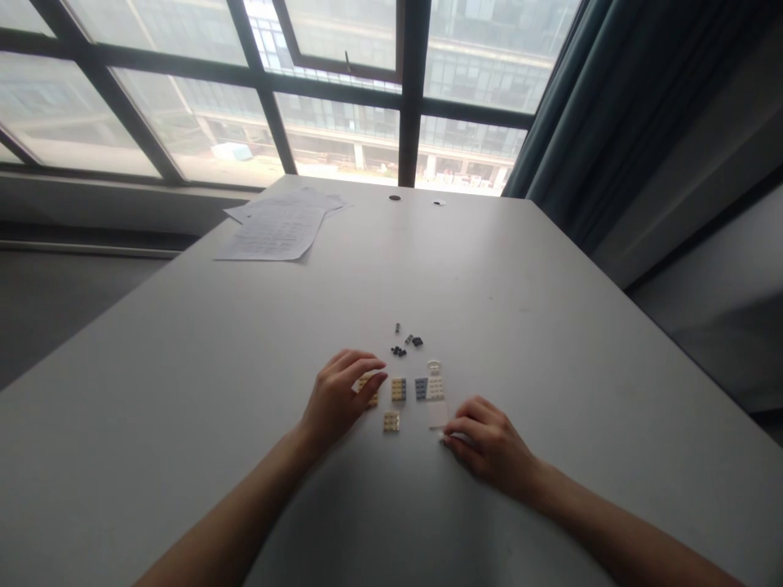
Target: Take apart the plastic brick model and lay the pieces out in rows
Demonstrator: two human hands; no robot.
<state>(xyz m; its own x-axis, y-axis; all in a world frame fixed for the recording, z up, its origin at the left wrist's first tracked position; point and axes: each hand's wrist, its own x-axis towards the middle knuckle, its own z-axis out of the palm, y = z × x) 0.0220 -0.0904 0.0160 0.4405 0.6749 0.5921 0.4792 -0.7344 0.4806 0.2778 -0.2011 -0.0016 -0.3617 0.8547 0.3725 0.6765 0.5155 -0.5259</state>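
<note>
My left hand [339,395] rests on the grey table [245,342], its curled fingers over a tan studded plate [369,390] that they partly hide. My right hand [486,440] lies to the right, fingertips pinched on a small white piece [443,438] at the table surface. Between the hands lie a tan plate [399,389], another tan plate [391,421], a blue-grey plate [421,388] joined to a white plate [435,389], and a flat white tile [437,414]. Several tiny dark pieces [404,342] sit just beyond them.
Printed paper sheets [278,224] lie at the far left of the table. Two small round holes [416,200] mark the far edge by the window. A dark curtain [599,114] hangs at the right; the table edges drop off left and right.
</note>
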